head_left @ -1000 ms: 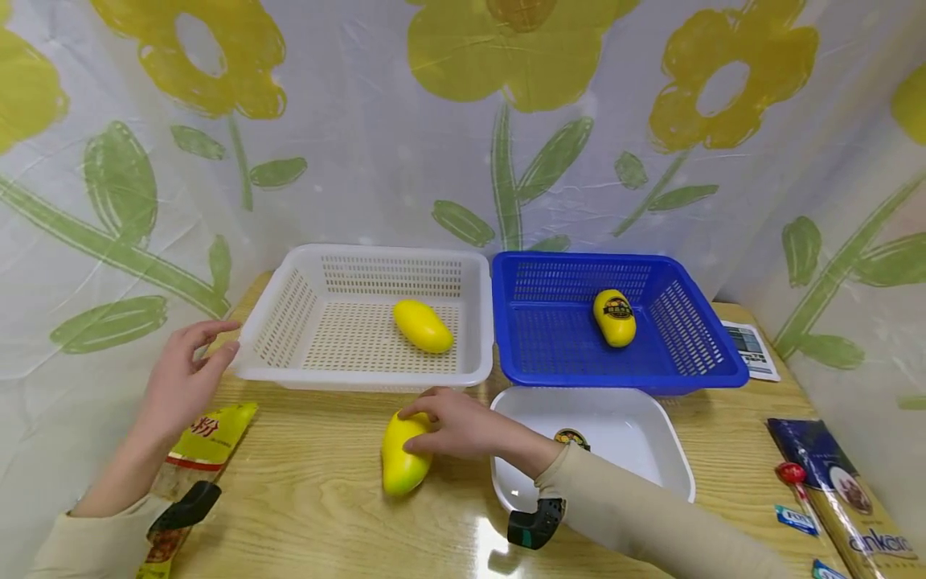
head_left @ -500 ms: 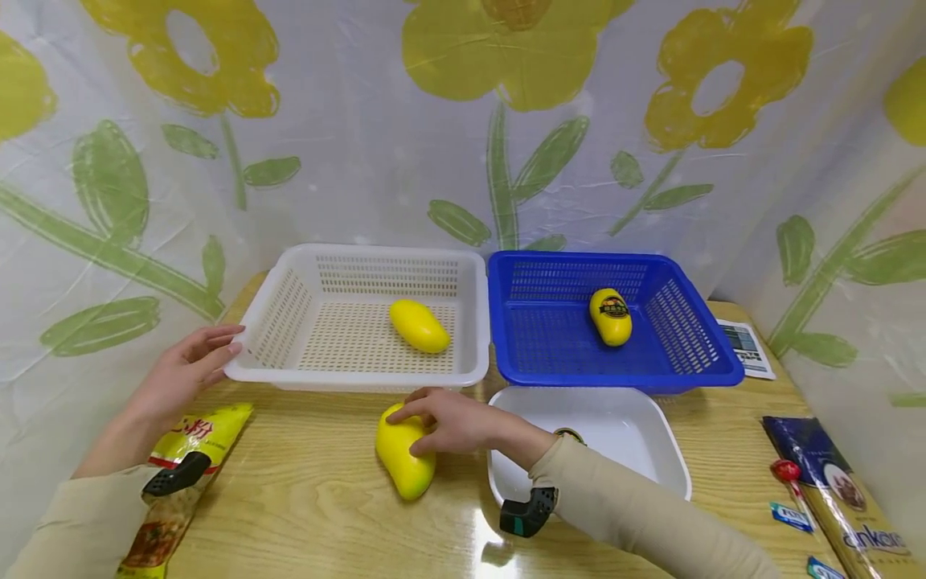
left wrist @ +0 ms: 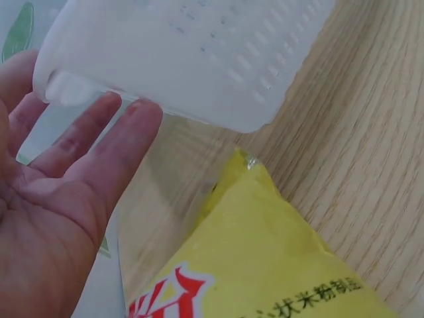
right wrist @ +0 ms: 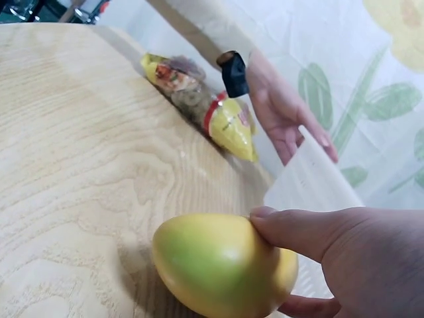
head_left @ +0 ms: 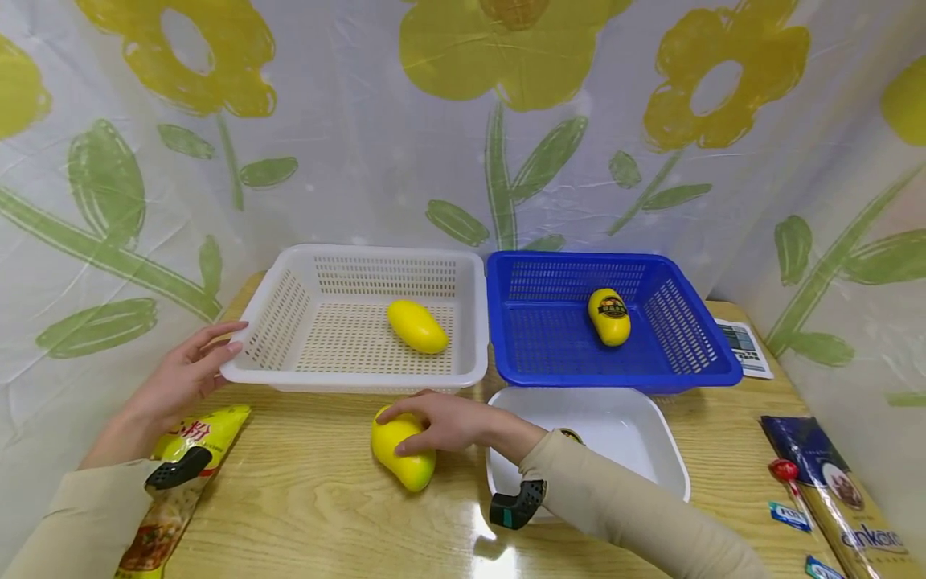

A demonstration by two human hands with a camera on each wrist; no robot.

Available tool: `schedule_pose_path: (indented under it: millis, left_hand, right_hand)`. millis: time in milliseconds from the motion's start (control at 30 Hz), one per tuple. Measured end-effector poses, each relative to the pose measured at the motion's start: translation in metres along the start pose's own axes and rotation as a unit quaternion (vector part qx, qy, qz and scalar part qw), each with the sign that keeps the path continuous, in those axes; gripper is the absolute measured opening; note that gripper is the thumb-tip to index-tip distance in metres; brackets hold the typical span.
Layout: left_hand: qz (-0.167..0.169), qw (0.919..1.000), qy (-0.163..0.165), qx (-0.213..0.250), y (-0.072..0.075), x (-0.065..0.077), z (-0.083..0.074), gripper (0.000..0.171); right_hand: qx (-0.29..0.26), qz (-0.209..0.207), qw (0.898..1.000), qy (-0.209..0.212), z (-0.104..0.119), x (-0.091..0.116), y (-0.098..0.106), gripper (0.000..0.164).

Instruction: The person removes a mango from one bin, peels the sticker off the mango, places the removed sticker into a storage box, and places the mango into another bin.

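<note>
My right hand (head_left: pixel 453 422) grips a yellow mango (head_left: pixel 402 450) over the wooden table, in front of the white basket (head_left: pixel 362 379). Its thumb lies across the near side of the fruit. In the right wrist view the mango (right wrist: pixel 218 262) has a green patch at its lower end. At the left corner of the white basket, my left hand (head_left: pixel 184 370) touches the rim with fairly straight fingers. The left wrist view has the fingertips right at the basket's edge (left wrist: pixel 192 119). A second mango (head_left: pixel 417 326) lies inside the white basket.
A blue basket (head_left: pixel 550 354) holds a mango (head_left: pixel 609 317) with a dark label. Before it stands a white tray (head_left: pixel 637 438), partly under my right forearm. A yellow food packet (head_left: pixel 198 446) lies below my left hand. At right are a pasta bag (head_left: pixel 832 490) and a red lollipop (head_left: pixel 784 470).
My left hand has come to the white basket's rim from just beside it. The gripped mango has turned a little, its lower end swinging right, and the right hand has shifted slightly left.
</note>
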State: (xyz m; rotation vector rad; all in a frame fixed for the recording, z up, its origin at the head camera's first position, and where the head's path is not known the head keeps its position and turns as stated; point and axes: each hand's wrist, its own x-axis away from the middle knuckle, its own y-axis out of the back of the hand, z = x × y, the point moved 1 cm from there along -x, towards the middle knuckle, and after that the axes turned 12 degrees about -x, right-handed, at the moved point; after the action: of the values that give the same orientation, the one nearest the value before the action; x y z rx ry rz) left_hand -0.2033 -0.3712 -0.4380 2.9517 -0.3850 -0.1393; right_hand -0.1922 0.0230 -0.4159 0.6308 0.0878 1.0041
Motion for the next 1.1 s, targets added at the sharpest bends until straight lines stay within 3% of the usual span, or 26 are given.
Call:
schedule_pose_path:
  millis: [300, 667, 1100]
  left_hand:
    - [0.019, 0.9997, -0.007, 0.017, 0.001, 0.000, -0.001, 0.042]
    - [0.018, 0.9996, -0.014, 0.015, -0.001, -0.001, 0.000, 0.041]
    - [0.014, 0.9996, -0.014, 0.021, 0.000, 0.000, 0.003, 0.042]
  right_hand:
    - [-0.016, 0.009, 1.000, 0.000, -0.002, 0.001, 0.001, 0.047]
    - [0.051, -0.019, 0.998, 0.031, 0.001, 0.008, -0.003, 0.047]
    - [-0.022, -0.059, 0.996, 0.062, 0.001, 0.026, 0.003, 0.044]
